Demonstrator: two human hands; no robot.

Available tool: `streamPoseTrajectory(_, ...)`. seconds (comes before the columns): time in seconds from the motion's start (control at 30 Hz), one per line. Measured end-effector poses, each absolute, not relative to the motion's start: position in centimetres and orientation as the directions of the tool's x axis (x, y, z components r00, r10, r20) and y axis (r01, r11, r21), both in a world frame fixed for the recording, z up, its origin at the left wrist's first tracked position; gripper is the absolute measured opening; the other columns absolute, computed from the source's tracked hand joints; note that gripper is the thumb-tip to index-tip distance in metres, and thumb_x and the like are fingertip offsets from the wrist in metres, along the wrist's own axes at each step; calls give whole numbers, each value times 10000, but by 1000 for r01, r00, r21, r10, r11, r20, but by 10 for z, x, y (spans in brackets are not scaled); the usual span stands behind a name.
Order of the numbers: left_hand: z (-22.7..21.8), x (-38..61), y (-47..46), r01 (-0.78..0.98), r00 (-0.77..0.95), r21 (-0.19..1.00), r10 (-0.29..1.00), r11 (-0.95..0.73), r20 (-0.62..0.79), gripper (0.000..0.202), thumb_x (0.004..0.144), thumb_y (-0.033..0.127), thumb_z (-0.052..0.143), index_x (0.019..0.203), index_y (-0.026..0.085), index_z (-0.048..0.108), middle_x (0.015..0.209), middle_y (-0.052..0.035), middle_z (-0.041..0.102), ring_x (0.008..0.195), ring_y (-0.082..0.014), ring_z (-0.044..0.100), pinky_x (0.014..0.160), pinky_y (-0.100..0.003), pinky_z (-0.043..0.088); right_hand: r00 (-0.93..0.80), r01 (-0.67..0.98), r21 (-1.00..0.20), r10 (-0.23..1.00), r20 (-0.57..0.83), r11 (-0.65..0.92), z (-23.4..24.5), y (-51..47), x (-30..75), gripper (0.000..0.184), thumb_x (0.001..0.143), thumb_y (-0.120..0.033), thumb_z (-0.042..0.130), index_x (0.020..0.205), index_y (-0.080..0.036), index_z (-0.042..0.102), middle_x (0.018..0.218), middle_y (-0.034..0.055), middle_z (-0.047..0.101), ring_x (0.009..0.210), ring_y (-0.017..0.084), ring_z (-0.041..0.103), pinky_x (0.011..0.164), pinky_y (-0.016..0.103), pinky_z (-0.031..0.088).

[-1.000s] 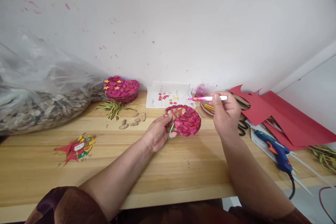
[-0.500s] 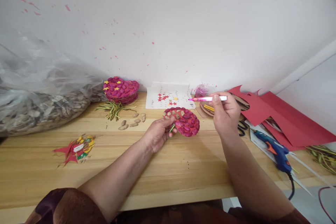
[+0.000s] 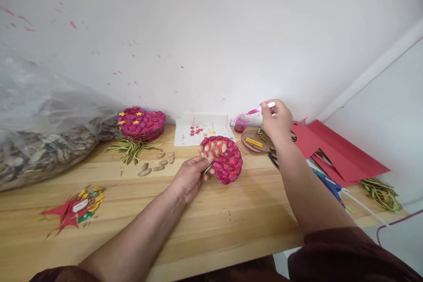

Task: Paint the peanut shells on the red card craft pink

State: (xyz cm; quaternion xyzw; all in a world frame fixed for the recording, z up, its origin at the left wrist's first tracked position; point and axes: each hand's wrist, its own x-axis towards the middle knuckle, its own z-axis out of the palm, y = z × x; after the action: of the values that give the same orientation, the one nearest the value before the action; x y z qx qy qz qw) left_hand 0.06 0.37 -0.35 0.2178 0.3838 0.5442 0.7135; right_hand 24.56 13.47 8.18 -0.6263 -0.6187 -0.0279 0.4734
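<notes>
Peanut-covered disc (image 3: 228, 164), pinched by left fingers (image 3: 204, 164), partly hides paper (image 3: 183, 131); right fingers (image 3: 266, 113) hold brush (image 3: 255, 110) near cup (image 3: 241, 125).

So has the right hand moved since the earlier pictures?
Yes, the right hand has moved forward, toward the wall. Judged against the cup of purple liquid, it was lower in view; now it is about level with that cup.

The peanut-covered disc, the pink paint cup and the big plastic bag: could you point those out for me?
Disc (image 3: 225, 160): head view, near the middle of its peanut-covered face.
Cup (image 3: 241, 125): head view, on its side wall.
Bag (image 3: 56, 134): head view, on its bulging side.
</notes>
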Motion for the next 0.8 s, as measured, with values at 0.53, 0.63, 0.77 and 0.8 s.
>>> streamPoseTrajectory(0.53, -6, -1, 6, -583, 117, 748, 944, 318, -310, 478, 438, 326, 1083, 748, 76, 819, 716, -68, 730, 591, -97, 618, 474, -178, 364, 166, 937, -341, 952, 256, -71, 62, 192, 229, 243, 891, -410, 660, 853, -206, 787, 979, 138, 802, 982, 293, 661, 850, 388, 457)
streamPoseTrajectory(0.63, -6, -2, 6, -583, 117, 746, 942, 321, -314, 459, 453, 303, 1080, 762, 78, 826, 720, -71, 735, 594, -97, 621, 478, -175, 372, 171, 931, -360, 940, 297, -56, 64, 189, 233, 273, 920, -415, 612, 925, -206, 788, 1018, 126, 805, 961, 276, 665, 838, 376, 457)
streamPoseTrajectory(0.77, -4, -2, 6, -586, 122, 740, 939, 329, -320, 473, 425, 308, 1086, 750, 81, 826, 692, -62, 722, 581, -95, 616, 473, -169, 376, 146, 923, -384, 932, 332, -8, 65, 184, 236, 299, 931, -429, 597, 934, -194, 782, 953, 109, 803, 854, 241, 666, 780, 346, 450)
streamPoseTrajectory(0.8, -4, -2, 5, -589, 118, 739, 940, 327, -321, 482, 412, 311, 1088, 743, 82, 824, 688, -59, 720, 579, -94, 617, 471, -168, 377, 143, 921, -390, 928, 343, 3, 65, 183, 236, 316, 944, -429, 577, 956, -189, 781, 952, 106, 802, 841, 233, 665, 772, 340, 450)
